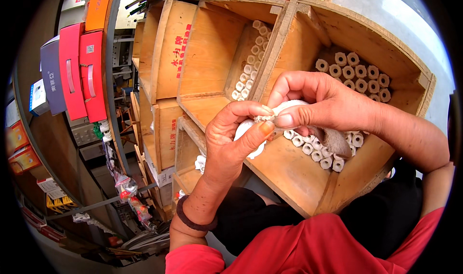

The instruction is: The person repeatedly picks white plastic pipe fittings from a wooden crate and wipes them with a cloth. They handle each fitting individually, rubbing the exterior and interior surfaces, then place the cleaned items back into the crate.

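My left hand (231,131) and my right hand (323,102) meet above the wooden crates, thumbs and fingertips pinched together. Between them is a small white piece with a rough, ridged end (264,119); the fingers cover most of it. A smooth, rounded white part (255,151) shows below my left fingers, and another white curve (291,104) shows under my right fingers. Whether these are one object I cannot tell. Below my right hand is a grey-brown, fuzzy-looking rounded thing (337,143), partly hidden by the hand.
An open wooden crate (294,175) below my hands holds rows of white hollow fittings (360,71). Another wooden crate (205,57) beside it holds more. Stacked crates stand farther left. Shelving at the left carries red boxes (72,71), an orange box (100,6) and bagged parts (126,184).
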The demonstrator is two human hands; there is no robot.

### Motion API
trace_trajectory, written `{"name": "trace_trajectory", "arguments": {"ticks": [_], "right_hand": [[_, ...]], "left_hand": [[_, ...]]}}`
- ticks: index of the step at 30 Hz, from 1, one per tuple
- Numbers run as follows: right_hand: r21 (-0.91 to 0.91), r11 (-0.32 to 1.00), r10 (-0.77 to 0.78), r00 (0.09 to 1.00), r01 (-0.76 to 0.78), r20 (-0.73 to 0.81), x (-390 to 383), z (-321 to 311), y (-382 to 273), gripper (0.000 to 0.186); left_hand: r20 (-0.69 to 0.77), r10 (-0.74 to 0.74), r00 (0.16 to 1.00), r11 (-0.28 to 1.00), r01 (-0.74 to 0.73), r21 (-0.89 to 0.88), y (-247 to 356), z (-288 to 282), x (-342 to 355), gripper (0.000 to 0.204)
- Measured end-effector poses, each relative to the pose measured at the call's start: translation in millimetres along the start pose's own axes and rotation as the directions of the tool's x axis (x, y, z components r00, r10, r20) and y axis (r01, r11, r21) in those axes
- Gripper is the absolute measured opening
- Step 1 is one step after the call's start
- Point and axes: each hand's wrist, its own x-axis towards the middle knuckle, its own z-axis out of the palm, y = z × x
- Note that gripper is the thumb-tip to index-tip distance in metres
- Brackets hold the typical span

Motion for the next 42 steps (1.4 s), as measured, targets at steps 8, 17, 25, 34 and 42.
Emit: {"name": "trace_trajectory", "arguments": {"ticks": [8, 17, 25, 34, 42], "right_hand": [[0.035, 0.999, -0.006, 0.999, 0.007, -0.041, 1.5, -8.4, -1.5, 0.020], [0.061, 0.996, -0.065, 0.996, 0.069, -0.066, 2.5, -14.8, -0.9, 0.016], [-0.159, 0.976, -0.164, 0.983, 0.150, -0.077, -0.9, 1.9, -16.7, 0.016], [-0.633, 0.724, -0.453, 0.881, 0.273, -0.139, 1.7, -0.7, -7.7, 0.018], [-0.675, 0.609, -0.516, 0.854, 0.417, 0.061, -1.0, -2.3, -6.4, 0.021]], "left_hand": [[0.146, -0.125, 0.981, 0.991, 0.131, -0.031, 6.1, -3.0, 3.6, 0.064], [0.062, -0.177, 0.982, 0.984, 0.175, 0.036, 11.7, -7.4, -9.3, 0.077], [-0.010, -0.120, 0.993, 0.983, 0.121, 0.142, 11.9, -2.5, -19.6, 0.052], [0.094, -0.027, 0.995, 0.955, -0.002, 0.297, 2.1, -12.0, -18.3, 0.051], [0.084, -0.002, 0.996, 0.961, -0.021, 0.275, -5.1, -15.3, -2.1, 0.051]]}}
